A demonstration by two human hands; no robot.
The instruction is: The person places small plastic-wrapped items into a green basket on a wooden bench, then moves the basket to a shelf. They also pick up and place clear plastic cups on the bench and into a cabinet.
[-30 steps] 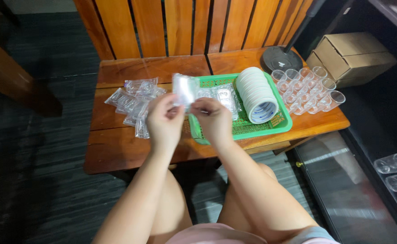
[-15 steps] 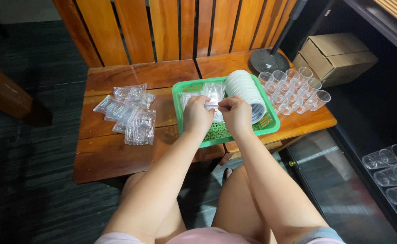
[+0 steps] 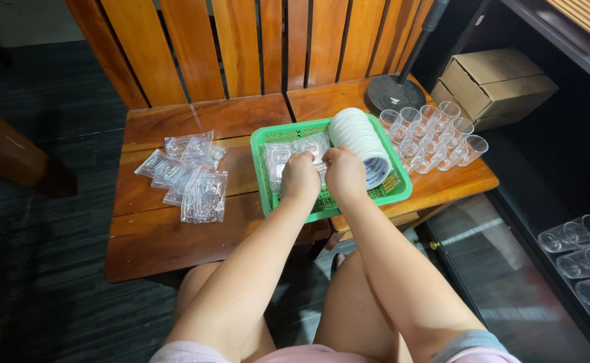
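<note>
Both hands are down inside a green plastic basket [image 3: 265, 176] on a wooden slatted bench. My left hand [image 3: 299, 177] and my right hand [image 3: 344, 175] sit side by side, fingers curled on a clear plastic packet [image 3: 316, 146] that lies among other clear packets in the basket's left half. A stack of white round lids [image 3: 360, 136] lies on its side in the right half, just beyond my right hand.
A loose pile of clear packets [image 3: 188, 173] lies on the bench to the left. Several small clear cups [image 3: 436, 134] stand right of the basket, by a black round stand base [image 3: 394, 94]. A cardboard box [image 3: 496, 82] and more cups [image 3: 580, 249] are further right.
A second ago both hands held a clear packet up over the bench. They have moved right and down into the green basket with it.
</note>
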